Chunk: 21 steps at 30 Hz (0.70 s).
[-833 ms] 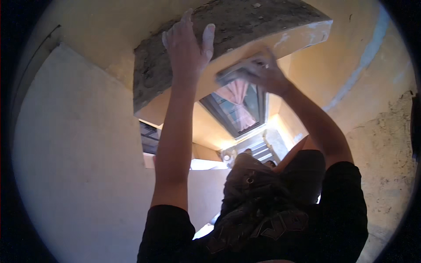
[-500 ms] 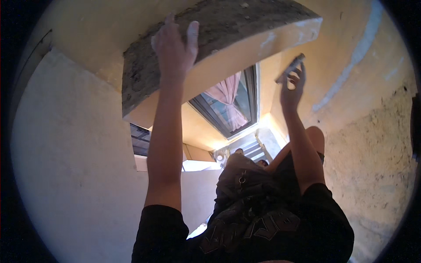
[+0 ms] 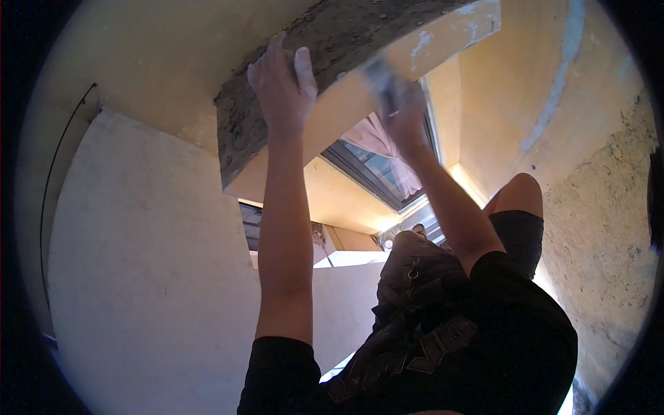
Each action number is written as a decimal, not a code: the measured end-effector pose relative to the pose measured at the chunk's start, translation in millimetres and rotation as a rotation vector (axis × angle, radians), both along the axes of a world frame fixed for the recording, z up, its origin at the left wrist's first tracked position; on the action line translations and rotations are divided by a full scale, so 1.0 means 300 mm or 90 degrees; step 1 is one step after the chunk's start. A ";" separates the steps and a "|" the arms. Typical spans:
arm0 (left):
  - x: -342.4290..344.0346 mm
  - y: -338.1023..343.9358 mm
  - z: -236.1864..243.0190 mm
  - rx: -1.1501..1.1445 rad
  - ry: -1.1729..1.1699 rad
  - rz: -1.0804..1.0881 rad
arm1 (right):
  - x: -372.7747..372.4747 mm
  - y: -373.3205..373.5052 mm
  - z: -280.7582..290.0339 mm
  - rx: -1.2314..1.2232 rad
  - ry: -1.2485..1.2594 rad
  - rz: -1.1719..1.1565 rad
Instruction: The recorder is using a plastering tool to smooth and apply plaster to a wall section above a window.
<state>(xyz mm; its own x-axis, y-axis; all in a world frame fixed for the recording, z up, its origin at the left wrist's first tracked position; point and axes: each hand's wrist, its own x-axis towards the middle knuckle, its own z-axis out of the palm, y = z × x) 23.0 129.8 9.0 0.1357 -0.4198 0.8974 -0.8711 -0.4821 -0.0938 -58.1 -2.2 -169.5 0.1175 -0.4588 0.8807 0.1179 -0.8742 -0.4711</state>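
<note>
A yellow-painted ledge (image 3: 332,128) with a rough, dusty grey top (image 3: 346,34) juts across the upper view. My left hand (image 3: 282,86) lies on that grey top, fingers stretched forward and thumb apart, holding nothing. To its right, my right hand (image 3: 403,114) is closed on a flat grey block (image 3: 379,75), blurred by motion. The block is at the ledge's yellow front face, near bare whitish patches; whether it touches cannot be made out. Its exact kind is unclear.
Below the ledge is a dark-framed window (image 3: 370,166) with a pink curtain (image 3: 380,149). A pale wall (image 3: 152,228) rises on the left, with a thin dark cable (image 3: 47,187) beyond it. A yellow wall with rough, stained plaster (image 3: 602,207) stands on the right.
My right hand has swung left with the grey block, from beside the right wall to the ledge's front face. My left hand has settled on the ledge top. The view has shifted slightly.
</note>
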 end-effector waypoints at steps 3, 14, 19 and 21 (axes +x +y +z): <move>-0.011 -0.011 0.006 0.007 0.029 -0.010 | -0.028 -0.053 0.068 0.138 -0.092 -0.144; 0.005 -0.041 0.008 0.021 -0.021 0.030 | -0.028 -0.166 0.049 0.084 0.010 -0.142; -0.008 -0.012 0.009 0.001 0.016 -0.010 | -0.021 -0.216 -0.038 -0.090 0.058 -0.159; 0.000 -0.012 0.012 0.013 0.034 0.007 | -0.083 -0.279 0.059 0.133 -0.031 -0.182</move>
